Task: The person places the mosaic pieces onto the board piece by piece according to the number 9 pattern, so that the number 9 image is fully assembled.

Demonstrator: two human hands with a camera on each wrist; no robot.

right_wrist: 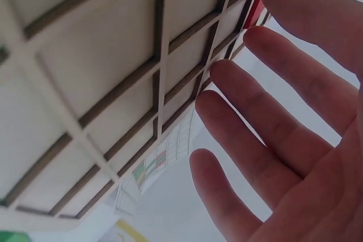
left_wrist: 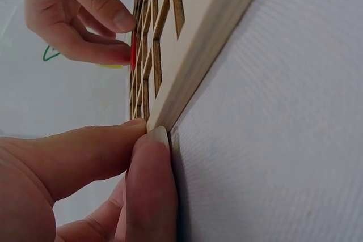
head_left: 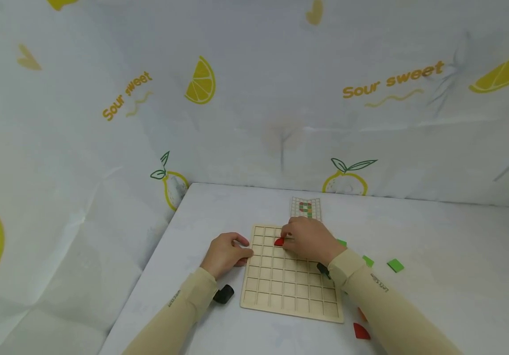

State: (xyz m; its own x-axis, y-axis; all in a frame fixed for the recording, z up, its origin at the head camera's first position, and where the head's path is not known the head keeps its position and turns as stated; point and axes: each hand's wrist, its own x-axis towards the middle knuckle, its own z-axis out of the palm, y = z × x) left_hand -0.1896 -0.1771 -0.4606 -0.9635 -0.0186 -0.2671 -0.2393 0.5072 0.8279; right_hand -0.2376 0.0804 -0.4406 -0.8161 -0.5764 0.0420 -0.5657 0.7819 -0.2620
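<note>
A pale wooden board [head_left: 276, 286] with a grid of raised strips lies flat on the table. At its left edge, my left hand [head_left: 225, 252] pinches the rim between thumb and finger, closely seen in the left wrist view. My right hand [head_left: 309, 239] reaches over the board's far part. Between its thumb and index finger it holds a red quarter-circle piece [head_left: 278, 242] low at the grid. The other fingers [right_wrist: 249, 134] of that hand are spread apart in the right wrist view. Part of the board's right side is hidden under the right hand and forearm.
Behind the board is a gridded pattern card [head_left: 296, 209] with coloured squares. To the right lie green pieces, one a green square [head_left: 395, 265]. Nearer are another red quarter-circle piece [head_left: 361, 331] and a partly hidden orange piece [head_left: 363, 314]. A lemon-print cloth [head_left: 254, 123] hangs behind.
</note>
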